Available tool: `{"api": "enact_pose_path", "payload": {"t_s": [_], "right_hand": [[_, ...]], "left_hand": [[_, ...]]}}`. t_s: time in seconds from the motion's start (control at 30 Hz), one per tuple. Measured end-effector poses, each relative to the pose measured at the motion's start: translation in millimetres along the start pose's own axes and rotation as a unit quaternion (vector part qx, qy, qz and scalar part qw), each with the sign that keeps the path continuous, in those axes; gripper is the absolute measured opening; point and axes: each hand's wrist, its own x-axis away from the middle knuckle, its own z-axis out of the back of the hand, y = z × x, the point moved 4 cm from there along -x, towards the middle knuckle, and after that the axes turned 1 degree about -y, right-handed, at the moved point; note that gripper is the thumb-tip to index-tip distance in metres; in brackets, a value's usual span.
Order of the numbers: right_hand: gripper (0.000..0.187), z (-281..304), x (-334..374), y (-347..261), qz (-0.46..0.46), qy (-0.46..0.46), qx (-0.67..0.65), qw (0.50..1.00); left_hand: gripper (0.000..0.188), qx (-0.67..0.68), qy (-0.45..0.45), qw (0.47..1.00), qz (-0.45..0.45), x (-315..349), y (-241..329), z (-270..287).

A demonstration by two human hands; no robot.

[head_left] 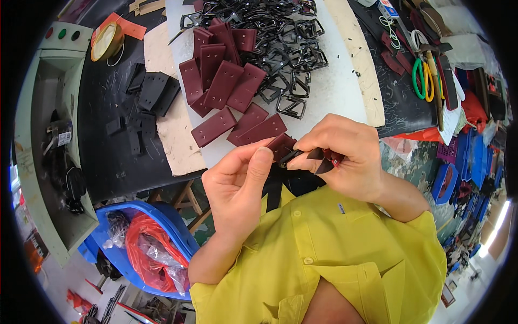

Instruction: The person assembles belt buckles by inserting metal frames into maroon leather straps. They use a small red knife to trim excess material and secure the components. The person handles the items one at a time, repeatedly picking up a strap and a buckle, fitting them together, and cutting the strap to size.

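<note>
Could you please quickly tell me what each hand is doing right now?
Left hand: closed, pinching a maroon strip.
Right hand: closed on a dark piece; exactly what cannot be told.

a scuffed black desk [102, 129] spans the upper frame; a grey metal housing with round buttons [29, 121] stands at left; worn green floor [418, 175] shows at right, a long white light [495, 229] at lower right.

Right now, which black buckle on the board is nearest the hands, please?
The lowest loose buckle in view, just beyond the right hand; the others lie higher.
</note>
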Motion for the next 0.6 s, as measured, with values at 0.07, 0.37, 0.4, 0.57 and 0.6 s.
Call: {"api": "enact_pose_path", "payload": {"t_s": [0.07,0.37,0.4,0.57,0.6], "right_hand": [[0.023,1,0,0,-0.001,0.0,0.003,1.0],[0.023,1,-6,7,-0.115,0.016,-0.092,0.989],[0.023,-1,-4,9,-0.14,-0.015,-0.133,0.981],[0.02,-9,3,14,-0.256,-0.091,-0.284,0.919],[0.018,-10,3,13,-0.28,-0.098,-0.306,0.905]], "left_hand": [[0.019,0.01,-0.007,1.0,-0.011,-1,0,-2],[0.024,-0.092,-0.038,0.991,-0.086,2,-1,-5],[0.026,-0.095,-0.05,0.987,-0.117,3,1,-7],[0.031,-0.055,-0.08,0.991,-0.095,0,4,-2],[0.033,-0.046,-0.069,0.993,-0.089,-1,2,-1]]}}
